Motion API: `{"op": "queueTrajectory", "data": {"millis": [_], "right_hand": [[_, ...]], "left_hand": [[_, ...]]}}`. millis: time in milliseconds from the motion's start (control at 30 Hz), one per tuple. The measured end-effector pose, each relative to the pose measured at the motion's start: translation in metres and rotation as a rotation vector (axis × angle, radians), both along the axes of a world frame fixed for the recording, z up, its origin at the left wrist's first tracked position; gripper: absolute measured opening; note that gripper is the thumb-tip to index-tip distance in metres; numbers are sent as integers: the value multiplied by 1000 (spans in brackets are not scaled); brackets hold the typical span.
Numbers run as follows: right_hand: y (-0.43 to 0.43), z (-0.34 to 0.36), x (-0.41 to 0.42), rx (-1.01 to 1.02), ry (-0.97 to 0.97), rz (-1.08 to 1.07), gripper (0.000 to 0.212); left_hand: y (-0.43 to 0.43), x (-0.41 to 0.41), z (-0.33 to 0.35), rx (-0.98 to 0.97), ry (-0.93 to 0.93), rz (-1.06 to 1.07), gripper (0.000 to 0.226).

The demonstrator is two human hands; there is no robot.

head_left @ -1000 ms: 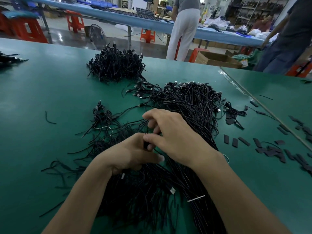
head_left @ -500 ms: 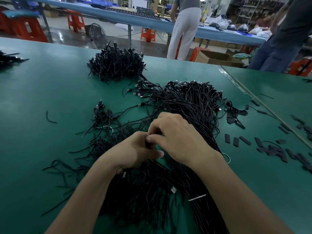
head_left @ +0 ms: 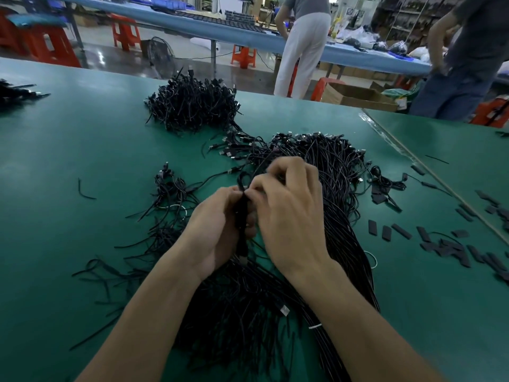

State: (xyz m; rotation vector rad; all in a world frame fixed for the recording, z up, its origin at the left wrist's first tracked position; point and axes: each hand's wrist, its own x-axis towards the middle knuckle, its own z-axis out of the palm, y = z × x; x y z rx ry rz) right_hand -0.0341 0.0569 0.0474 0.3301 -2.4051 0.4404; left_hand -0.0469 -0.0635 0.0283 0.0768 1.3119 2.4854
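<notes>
Both hands held close together above the table [head_left: 68, 161], left hand [head_left: 217, 227] curled round a folded black cable [head_left: 241, 213], its top end pinched by right hand [head_left: 289, 216]; loose cables [head_left: 333, 166] spread beneath them; black strips [head_left: 446, 248] scattered rightward; tangled heap [head_left: 192, 106] piled farther back

Table [head_left: 68, 166] plain teal-green, no pattern. Cable [head_left: 241, 216] at centre frame black. Heap [head_left: 338, 188] right of centre black, plug tips silver. Pile [head_left: 192, 106] upper centre black. Strips [head_left: 385, 232] at right edge matte black-grey. Tie [head_left: 315, 326] lower centre white. Stools [head_left: 125, 31] top left orange-red. Bench [head_left: 154, 15] along top light blue. Trousers [head_left: 303, 51] top centre white, shirt [head_left: 305, 4] above them grey. Box [head_left: 355, 96] upper right brown. Jeans [head_left: 451, 92] far right dark blue.
</notes>
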Motion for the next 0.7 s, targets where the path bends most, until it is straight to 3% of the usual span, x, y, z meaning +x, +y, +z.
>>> {"op": "queueTrajectory", "data": {"millis": [67,233,333,533,600,700], "right_hand": [[-1,-2,-1,-227,-75,3,15],[3,-1,-7,-706,-440,111,16],[4,-1,-7,-902,-587,158,20],[6,9,-6,-1218,-780,240,23],[8,12,-6,-1347,-826,296,21],[11,12,-7,-1295,-782,291,20]], "left_hand": [[1,0,-2,-30,83,86,26],[-3,-3,-12,-657,507,306,25],[-6,-6,-15,-845,689,463,33],[-4,-3,-16,-846,846,573,30],[-4,-2,-14,-744,776,519,33],[-4,-1,-13,-571,709,437,36]]}}
